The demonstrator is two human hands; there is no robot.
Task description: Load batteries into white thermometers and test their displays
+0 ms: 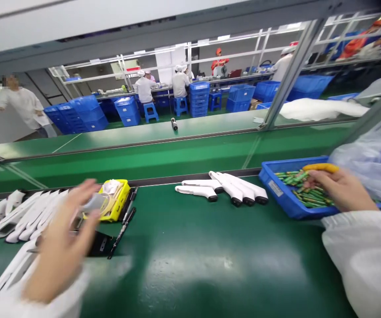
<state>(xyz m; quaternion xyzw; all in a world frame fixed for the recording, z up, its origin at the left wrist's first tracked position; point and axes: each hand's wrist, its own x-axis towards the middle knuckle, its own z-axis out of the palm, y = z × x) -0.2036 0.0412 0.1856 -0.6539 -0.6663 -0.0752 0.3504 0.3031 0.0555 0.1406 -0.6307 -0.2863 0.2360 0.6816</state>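
My left hand [66, 238], blurred by motion, is raised over the left side of the bench with its fingers apart, holding nothing I can see. Behind it are a yellow tray [119, 203] with small pale parts and a black pen [122, 232]. My right hand [346, 190] reaches into a blue bin [281, 207] of thin green pieces [313, 198]. A yellow covering [321, 168] shows on one finger. Its fingertips are close together among the pieces; what they pinch, if anything, I cannot make out.
Several white curved housings [237, 187] with dark ends lie mid-bench; more white housings [40, 214] line the left. A clear plastic bag [372, 154] stands behind the blue bin. A small dark device [174, 124] sits on the far ledge. People work beyond.
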